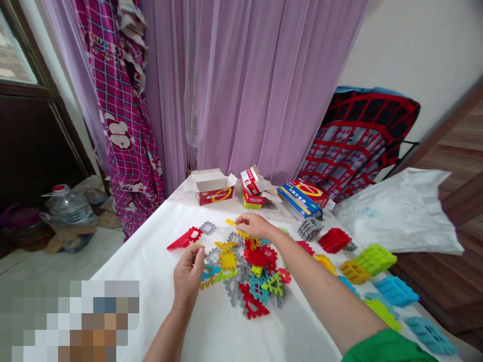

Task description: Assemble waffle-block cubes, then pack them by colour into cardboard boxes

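My right hand (253, 225) reaches over the far side of a heap of plastic building pieces (228, 261). Its fingers are closed at the tips, with a small yellow building piece (230, 222) at them. Nearer to me, at the heap's left edge, my left hand (189, 269) has its fingers curled in against the thumb. Whatever it may hold is hidden. Just beyond it lie a red building piece (183, 239) and a grey square piece (207, 228). Red triangles, blue grids, green and yellow notched pieces overlap in the heap.
Stacks of sorted pieces line the right edge, among them a red stack (335, 240), a green stack (376, 259) and a blue stack (396, 290). Small cartons, one an open box (216, 195), stand at the back. A white plastic bag (400, 211) lies at right.
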Demonstrator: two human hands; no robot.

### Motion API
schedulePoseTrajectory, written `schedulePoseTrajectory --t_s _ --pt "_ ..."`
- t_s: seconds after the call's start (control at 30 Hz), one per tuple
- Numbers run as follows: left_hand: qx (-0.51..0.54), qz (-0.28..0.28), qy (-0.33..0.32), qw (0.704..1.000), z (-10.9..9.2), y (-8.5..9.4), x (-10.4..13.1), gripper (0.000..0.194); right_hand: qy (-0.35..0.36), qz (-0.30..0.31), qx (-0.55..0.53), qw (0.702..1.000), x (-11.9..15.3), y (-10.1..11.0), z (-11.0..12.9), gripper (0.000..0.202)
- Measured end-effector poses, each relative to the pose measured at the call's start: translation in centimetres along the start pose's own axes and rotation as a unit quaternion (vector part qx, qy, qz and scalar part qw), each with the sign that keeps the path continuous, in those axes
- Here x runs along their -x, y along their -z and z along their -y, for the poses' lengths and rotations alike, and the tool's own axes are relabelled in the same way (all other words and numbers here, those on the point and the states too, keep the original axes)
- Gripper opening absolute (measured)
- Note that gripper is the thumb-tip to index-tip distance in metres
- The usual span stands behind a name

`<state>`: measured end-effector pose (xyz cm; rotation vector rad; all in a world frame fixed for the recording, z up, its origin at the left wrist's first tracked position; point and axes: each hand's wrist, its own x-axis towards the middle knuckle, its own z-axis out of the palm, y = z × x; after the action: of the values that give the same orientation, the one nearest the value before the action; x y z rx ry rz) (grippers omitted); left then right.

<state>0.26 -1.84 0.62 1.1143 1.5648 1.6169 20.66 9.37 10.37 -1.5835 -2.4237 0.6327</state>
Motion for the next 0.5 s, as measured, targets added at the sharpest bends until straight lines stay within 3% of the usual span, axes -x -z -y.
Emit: schedulePoseTrajectory --t_s 0.03,0.1,0.2,0.33,0.5 --pt "-0.015 0.009 -0.021 1.000 -0.2 -0.2 0.1 0.040 -0.009 0.030 -0.091 0.995 0.9 -0.4 -0.1 0.020" --pt "-0.041 0.028 -0.065 0.997 -0.6 -0.4 0.3 0.039 -0.038 0.095 -0.265 0.959 2.7 -1.3 -0.2 0.018" --pt "-0.039 0.078 -0.088 0.992 -1.1 -0.7 0.6 0.037 -0.081 0.175 -0.395 0.898 5.0 -2.4 0.3 0.017" --pt "0.000 0.148 -0.042 0.988 -1.2 -0.8 1.0 0.034 -0.093 0.227 -0.441 0.864 6.7 -2.6 1.2 0.023" --pt "0.026 0.198 0.019 0.980 -1.4 -0.8 1.6 0.041 -0.106 0.227 -0.425 0.870 7.2 -2.6 1.7 0.028"
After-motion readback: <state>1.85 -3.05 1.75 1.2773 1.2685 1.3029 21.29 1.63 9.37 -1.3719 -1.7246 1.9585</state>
